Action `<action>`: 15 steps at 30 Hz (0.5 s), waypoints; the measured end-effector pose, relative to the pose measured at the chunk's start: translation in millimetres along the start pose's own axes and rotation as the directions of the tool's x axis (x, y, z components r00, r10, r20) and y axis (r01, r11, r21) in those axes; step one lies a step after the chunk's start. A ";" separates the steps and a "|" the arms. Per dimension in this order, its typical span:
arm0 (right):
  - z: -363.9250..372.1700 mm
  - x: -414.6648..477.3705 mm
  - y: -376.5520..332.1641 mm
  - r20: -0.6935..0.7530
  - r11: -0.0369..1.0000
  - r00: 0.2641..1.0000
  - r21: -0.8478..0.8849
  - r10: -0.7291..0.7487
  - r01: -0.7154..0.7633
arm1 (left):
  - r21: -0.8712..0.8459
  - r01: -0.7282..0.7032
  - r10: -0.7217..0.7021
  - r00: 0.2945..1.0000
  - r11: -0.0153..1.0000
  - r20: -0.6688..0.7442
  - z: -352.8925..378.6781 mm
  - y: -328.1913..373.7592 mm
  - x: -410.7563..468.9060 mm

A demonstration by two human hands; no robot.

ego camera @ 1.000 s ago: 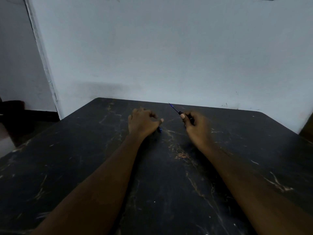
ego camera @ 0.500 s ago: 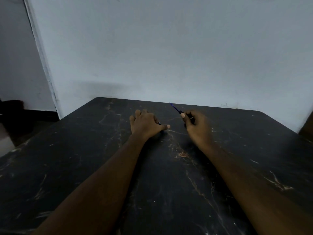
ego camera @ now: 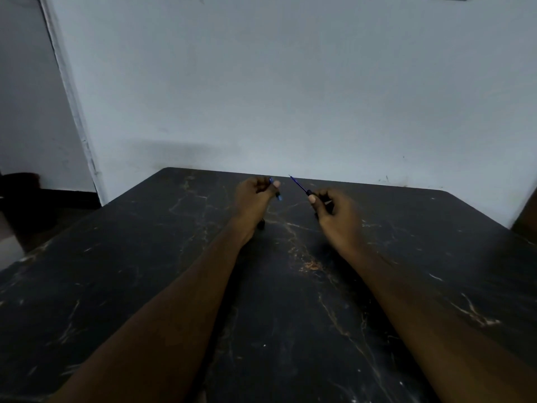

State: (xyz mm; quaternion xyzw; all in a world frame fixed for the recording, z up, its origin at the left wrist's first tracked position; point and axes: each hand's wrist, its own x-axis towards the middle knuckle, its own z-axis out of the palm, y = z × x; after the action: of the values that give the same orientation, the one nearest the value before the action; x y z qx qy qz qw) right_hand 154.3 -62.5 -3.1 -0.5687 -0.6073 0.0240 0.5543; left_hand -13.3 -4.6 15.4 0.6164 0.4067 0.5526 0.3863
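My left hand (ego camera: 253,199) is raised a little above the dark marbled table (ego camera: 145,271) and pinches a small blue pen cap (ego camera: 276,191) between thumb and fingers. My right hand (ego camera: 337,216) grips a thin pen (ego camera: 299,185) whose blue shaft and sharp tip point up and to the left, toward the cap. The pen's rear end is hidden in my fist. A small gap separates the pen tip from the cap. A small dark thing (ego camera: 261,225) lies on the table under my left wrist; I cannot tell what it is.
The table's far edge runs close to a pale wall (ego camera: 290,97). A white door frame (ego camera: 72,112) and a dark floor lie to the left. A brown edge (ego camera: 527,216) shows at the far right.
My left hand lifted off the table and turned, and the blue cap now shows between its fingers. My right hand rose slightly with the pen. The two hands stand a bit farther apart.
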 end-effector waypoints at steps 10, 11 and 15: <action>4.2 -0.5 5.5 0.036 0.998 0.998 -0.040 -0.053 0.054 | -0.420 0.083 -0.058 0.996 0.904 0.073 3.2 10.8 -2.0; 4.6 -0.4 5.7 0.036 0.997 0.998 -0.042 -0.061 0.062 | -0.429 0.080 -0.047 0.995 0.900 0.087 4.0 11.1 -3.1; 6.0 0.5 7.5 0.035 0.998 0.998 -0.021 -0.057 0.058 | -0.452 0.081 -0.036 0.994 0.888 0.107 4.6 11.1 -4.7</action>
State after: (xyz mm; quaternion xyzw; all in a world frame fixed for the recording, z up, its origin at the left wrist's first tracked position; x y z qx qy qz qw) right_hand 155.2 -55.9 -9.9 -0.5563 -0.6330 0.0110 0.5382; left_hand -8.2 -13.2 23.5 0.5217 0.2652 0.5905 0.5557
